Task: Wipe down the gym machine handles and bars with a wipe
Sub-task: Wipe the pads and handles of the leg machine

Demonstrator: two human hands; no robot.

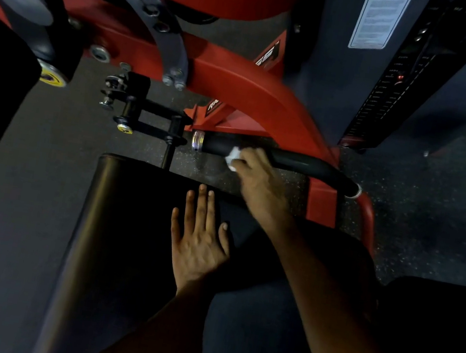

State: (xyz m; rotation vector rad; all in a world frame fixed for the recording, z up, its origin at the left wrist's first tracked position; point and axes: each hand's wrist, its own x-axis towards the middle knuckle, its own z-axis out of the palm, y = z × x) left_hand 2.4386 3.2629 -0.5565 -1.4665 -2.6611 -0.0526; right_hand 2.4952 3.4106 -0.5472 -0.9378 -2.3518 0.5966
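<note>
Against the black handle grip (260, 153), low on the red machine frame (241, 85), a crumpled white wipe (233, 158) was held by the right hand (258, 180). The fingers were curled around the wipe, which was pressed to the near side of the grip, towards its chrome end cap (197, 140). Only a small part of the wipe was shown beyond the fingers.

Item: left hand (199, 241). It was laid flat on the black seat pad (134, 206), nearer the person than the handle grip, with fingers straight and slightly spread; nothing was held.

Item: black pin linkage with yellow-capped ends (132, 110), beside the chrome end cap, away from the hand.

Item: grey perforated adjustment plate (149, 8), above the handle grip, bolted to the red frame.

Item: weight stack housing with a white label (378, 19), beyond the far bend of the handle grip.

Item: speckled rubber floor (403, 220), beneath the handle grip.

Progress, as judged: the wiping of this one grip was under way, at the section next to the end cap. The curved stretch of the grip towards the frame was not covered by the wipe. It could not be told which surfaces had been cleaned, since no wet sheen was visible in the dim light. Other handles and bars of the machine were presumed outstanding.
</note>
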